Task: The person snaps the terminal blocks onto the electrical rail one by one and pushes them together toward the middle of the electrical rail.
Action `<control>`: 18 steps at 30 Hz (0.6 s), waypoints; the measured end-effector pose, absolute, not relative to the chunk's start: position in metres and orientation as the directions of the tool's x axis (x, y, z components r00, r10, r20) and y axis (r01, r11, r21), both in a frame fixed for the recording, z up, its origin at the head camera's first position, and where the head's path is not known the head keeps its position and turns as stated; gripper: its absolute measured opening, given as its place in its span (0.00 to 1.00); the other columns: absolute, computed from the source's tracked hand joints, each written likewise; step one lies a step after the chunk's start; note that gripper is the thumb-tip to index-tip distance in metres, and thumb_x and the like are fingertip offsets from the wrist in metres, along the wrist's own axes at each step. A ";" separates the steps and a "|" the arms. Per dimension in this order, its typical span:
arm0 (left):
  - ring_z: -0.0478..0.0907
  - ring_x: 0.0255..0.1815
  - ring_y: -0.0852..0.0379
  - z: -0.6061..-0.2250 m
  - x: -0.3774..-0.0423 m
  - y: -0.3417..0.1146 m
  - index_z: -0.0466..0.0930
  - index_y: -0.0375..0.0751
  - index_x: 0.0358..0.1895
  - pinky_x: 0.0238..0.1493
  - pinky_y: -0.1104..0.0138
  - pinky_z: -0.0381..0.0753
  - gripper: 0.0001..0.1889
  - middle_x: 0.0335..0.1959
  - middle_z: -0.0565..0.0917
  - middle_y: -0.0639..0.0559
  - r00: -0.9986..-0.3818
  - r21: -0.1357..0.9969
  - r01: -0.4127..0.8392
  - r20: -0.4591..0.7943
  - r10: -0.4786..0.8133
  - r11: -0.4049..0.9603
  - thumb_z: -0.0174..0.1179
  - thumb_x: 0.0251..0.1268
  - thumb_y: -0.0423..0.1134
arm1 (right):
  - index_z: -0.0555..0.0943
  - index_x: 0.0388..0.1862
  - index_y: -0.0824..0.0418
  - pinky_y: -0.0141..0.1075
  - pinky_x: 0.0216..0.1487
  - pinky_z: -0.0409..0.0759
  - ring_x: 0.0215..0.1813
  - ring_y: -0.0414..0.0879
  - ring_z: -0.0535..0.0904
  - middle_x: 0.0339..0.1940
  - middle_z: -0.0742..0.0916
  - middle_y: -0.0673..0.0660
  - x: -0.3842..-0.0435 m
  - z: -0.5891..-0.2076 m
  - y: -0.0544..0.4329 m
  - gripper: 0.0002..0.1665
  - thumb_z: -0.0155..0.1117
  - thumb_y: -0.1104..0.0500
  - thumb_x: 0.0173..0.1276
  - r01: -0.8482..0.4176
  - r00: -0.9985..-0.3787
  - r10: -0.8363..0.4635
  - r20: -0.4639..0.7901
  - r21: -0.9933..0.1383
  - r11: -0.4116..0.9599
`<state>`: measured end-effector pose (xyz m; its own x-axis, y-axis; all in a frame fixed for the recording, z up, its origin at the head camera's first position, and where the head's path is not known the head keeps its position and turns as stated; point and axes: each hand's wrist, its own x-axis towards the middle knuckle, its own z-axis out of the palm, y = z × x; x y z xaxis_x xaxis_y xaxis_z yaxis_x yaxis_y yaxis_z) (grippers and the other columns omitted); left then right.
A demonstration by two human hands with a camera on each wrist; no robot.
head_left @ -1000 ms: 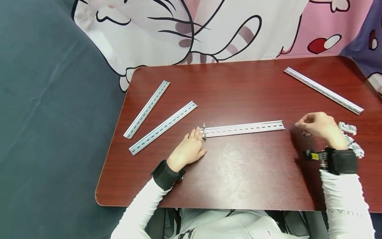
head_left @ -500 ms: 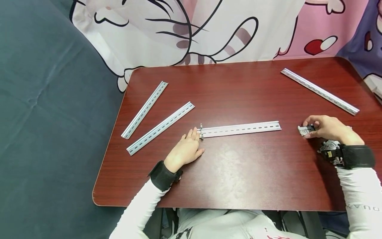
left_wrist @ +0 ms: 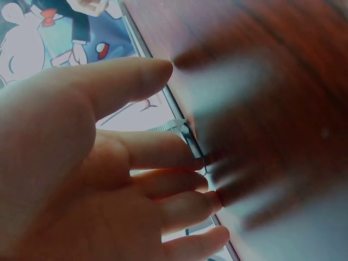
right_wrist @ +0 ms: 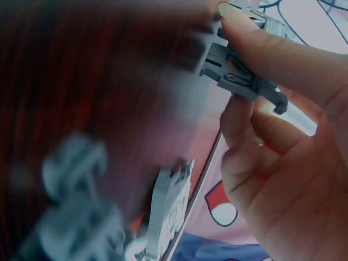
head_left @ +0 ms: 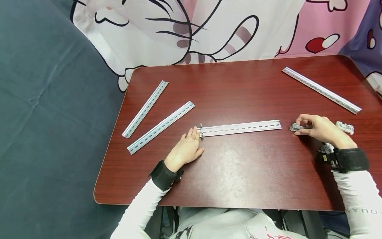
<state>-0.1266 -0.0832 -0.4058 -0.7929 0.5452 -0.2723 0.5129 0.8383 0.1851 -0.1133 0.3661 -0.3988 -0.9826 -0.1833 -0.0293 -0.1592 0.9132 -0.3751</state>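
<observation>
My left hand lies with straight fingers at the left end of a slotted metal DIN rail. A small upright metal clip sits across that end, right at the fingertips. In the left wrist view the left hand's fingers are extended and hold nothing. To the right of the rail's other end, my right hand pinches a grey DIN-rail terminal block between thumb and fingers, low over the table. The right wrist view shows the block's hooked, notched underside beneath the thumb.
Two more rails, one outer and one inner, lie slanted at the left. Another rail lies at the back right. Loose terminal blocks lie beside the right wrist. A printed curtain hangs behind the table.
The right hand, now with a terminal block visible in its fingertips, first moved right, then slightly left toward the rail, and the block has turned. The left hand stays at the rail's end.
</observation>
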 end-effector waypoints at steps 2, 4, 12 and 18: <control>0.56 0.76 0.38 -0.405 -0.126 -0.084 0.56 0.23 0.71 0.72 0.47 0.61 0.36 0.74 0.56 0.29 -0.794 0.186 0.509 -0.274 0.542 0.840 0.53 0.72 0.49 | 0.79 0.31 0.52 0.36 0.32 0.68 0.27 0.33 0.70 0.26 0.84 0.50 -0.114 -0.397 0.363 0.12 0.76 0.61 0.53 -0.149 -0.984 -0.176 -0.035 -0.383 0.912; 0.56 0.76 0.38 -0.404 -0.126 -0.084 0.56 0.24 0.71 0.72 0.47 0.61 0.36 0.74 0.56 0.30 -0.794 0.186 0.509 -0.275 0.542 0.840 0.52 0.72 0.49 | 0.81 0.33 0.53 0.35 0.31 0.68 0.27 0.32 0.70 0.29 0.86 0.53 -0.113 -0.393 0.359 0.10 0.74 0.62 0.55 -0.169 -0.981 -0.192 -0.023 -0.381 0.909; 0.56 0.76 0.38 -0.404 -0.125 -0.085 0.56 0.24 0.71 0.72 0.47 0.61 0.36 0.74 0.56 0.30 -0.801 0.196 0.495 -0.274 0.532 0.847 0.53 0.72 0.49 | 0.84 0.37 0.55 0.30 0.26 0.65 0.24 0.30 0.69 0.23 0.82 0.47 -0.114 -0.376 0.334 0.10 0.71 0.66 0.56 -0.242 -0.966 -0.256 0.025 -0.434 0.868; 0.53 0.77 0.40 -0.405 -0.126 -0.084 0.55 0.26 0.72 0.72 0.47 0.60 0.36 0.76 0.54 0.31 -0.798 0.202 0.486 -0.295 0.526 0.851 0.52 0.72 0.49 | 0.83 0.37 0.55 0.27 0.32 0.70 0.29 0.27 0.74 0.31 0.88 0.50 -0.119 -0.376 0.303 0.10 0.73 0.60 0.57 -0.248 -0.964 -0.263 0.037 -0.473 0.845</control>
<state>-0.1260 -0.0839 -0.4047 -0.7981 0.5256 -0.2945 0.4858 0.8505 0.2017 -0.1190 0.3029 -0.3765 -0.9642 -0.2626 0.0369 -0.2484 0.8454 -0.4729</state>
